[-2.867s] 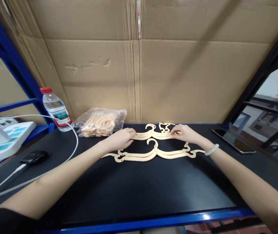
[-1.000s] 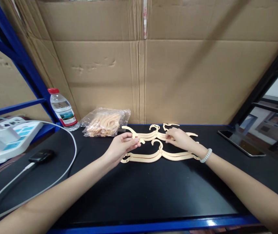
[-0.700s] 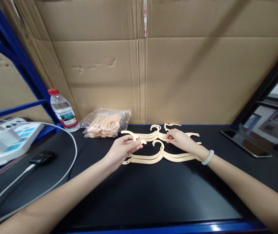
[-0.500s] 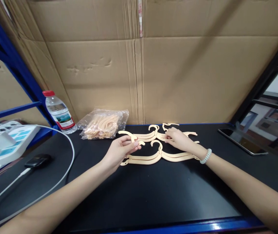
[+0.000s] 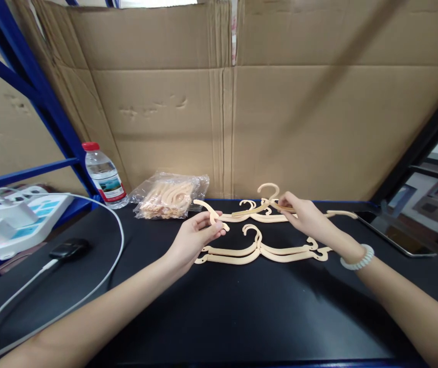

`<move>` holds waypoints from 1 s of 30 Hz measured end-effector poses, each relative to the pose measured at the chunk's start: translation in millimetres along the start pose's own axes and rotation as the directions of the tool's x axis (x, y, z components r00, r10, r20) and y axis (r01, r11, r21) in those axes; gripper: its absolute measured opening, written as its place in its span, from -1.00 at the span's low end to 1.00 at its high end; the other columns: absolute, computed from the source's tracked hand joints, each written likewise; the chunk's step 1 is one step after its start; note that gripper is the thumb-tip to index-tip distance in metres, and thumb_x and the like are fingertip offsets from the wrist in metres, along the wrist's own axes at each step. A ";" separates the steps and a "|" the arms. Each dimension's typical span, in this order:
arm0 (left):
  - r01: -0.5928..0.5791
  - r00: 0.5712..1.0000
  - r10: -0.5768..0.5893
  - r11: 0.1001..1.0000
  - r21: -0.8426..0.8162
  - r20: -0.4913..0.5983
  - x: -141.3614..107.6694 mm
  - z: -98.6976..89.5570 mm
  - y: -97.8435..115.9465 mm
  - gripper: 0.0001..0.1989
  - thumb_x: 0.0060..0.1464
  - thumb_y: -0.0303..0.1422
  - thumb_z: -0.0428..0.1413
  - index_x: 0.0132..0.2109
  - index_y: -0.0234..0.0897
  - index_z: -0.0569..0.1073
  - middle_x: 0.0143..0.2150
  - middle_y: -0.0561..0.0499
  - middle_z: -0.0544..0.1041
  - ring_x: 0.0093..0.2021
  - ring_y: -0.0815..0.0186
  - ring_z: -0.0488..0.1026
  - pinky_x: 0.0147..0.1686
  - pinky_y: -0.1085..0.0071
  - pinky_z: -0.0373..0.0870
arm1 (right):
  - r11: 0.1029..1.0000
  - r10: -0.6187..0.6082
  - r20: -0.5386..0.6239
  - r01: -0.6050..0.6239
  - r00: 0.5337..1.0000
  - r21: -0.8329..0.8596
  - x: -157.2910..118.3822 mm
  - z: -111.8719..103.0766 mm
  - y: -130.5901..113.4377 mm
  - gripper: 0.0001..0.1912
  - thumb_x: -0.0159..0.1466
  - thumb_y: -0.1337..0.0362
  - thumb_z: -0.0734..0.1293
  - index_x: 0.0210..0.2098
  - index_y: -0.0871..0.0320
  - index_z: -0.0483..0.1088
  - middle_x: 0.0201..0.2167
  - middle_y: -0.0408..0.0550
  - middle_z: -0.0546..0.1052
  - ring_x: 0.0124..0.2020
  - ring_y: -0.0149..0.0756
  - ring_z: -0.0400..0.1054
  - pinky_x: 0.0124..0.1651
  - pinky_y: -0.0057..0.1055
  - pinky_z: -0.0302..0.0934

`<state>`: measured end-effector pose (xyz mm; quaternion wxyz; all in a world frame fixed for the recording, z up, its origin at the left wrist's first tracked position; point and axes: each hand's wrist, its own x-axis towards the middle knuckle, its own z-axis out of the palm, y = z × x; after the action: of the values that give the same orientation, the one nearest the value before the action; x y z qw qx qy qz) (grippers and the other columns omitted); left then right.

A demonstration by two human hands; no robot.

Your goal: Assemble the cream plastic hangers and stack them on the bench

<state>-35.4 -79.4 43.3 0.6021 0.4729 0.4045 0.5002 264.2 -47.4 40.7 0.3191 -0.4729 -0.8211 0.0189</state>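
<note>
Pinched in my left hand [image 5: 192,240] is a small curved cream plastic hanger piece [image 5: 205,206], one end sticking up past the fingers. My right hand [image 5: 309,220] grips one arm of a cream plastic hanger [image 5: 255,210], raised above the table with its hook upward. Under it lie other hangers [image 5: 268,219], partly covered. Closer to me, a pair of stacked hangers [image 5: 238,260] rests flat, their hooks toward the back. Behind my right wrist a thin cream arm [image 5: 342,212] juts out; which hanger it belongs to I cannot tell.
A clear bag of cream hanger parts [image 5: 169,197] sits at the back left, beside a red-capped water bottle [image 5: 107,176]. A power strip [image 5: 30,225], black adapter [image 5: 69,249] and white cable [image 5: 121,245] occupy the left. A phone [image 5: 399,237] lies right. Cardboard [image 5: 165,117] walls the back.
My right hand has lifted a hanger off the back group and moved right and slightly up. My left hand keeps its curved piece nearly in place. The view has shifted a little.
</note>
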 end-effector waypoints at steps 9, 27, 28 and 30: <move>-0.029 0.999 0.027 0.998 0.061 0.044 -2.1 -1.1 -2.7 -0.63 -0.16 -0.39 0.38 -0.13 -0.34 0.57 -0.27 -0.06 0.62 -0.28 0.35 0.51 -0.16 0.41 0.40 | 0.999 0.011 -0.011 -0.011 1.000 -0.031 -13.3 -11.4 -25.5 -0.88 0.39 0.25 0.13 -0.27 0.08 0.24 -0.43 -0.08 0.46 -0.44 -0.24 0.37 -0.38 -0.37 0.20; -0.165 0.976 0.163 0.986 -0.003 0.145 1.7 -3.3 -1.4 -0.78 -0.05 -0.33 0.33 -0.32 -0.32 0.47 -0.34 0.04 0.50 -0.37 0.42 0.41 -0.31 0.50 0.35 | 0.987 -0.043 0.052 0.035 0.998 0.156 -19.2 -16.5 -37.6 -0.66 0.41 0.20 0.10 -0.47 0.10 0.26 -0.31 -0.03 0.51 -0.36 -0.25 0.37 -0.31 -0.33 0.22; -0.162 0.975 0.161 0.987 -0.005 0.153 2.0 -3.3 -1.4 -0.78 -0.04 -0.32 0.32 -0.31 -0.32 0.46 -0.34 0.04 0.50 -0.37 0.42 0.41 -0.30 0.49 0.35 | 0.985 -0.049 0.051 0.040 0.997 0.166 -18.7 -17.4 -39.2 -0.67 0.41 0.18 0.11 -0.46 0.10 0.27 -0.29 -0.03 0.51 -0.39 -0.27 0.35 -0.35 -0.34 0.21; -0.153 0.975 0.152 0.988 -0.005 0.160 2.2 -3.2 -1.7 -0.77 -0.04 -0.32 0.33 -0.32 -0.31 0.44 -0.37 0.05 0.48 -0.37 0.41 0.41 -0.30 0.49 0.35 | 0.981 -0.064 0.039 0.056 0.997 0.188 -17.7 -19.3 -42.5 -0.66 0.40 0.14 0.13 -0.46 0.10 0.30 -0.27 -0.03 0.52 -0.41 -0.28 0.34 -0.40 -0.35 0.20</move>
<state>-37.8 -76.8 40.9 0.5906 0.5432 0.3192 0.5042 248.4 -90.0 61.2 0.3437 -0.4154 -0.8366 0.0969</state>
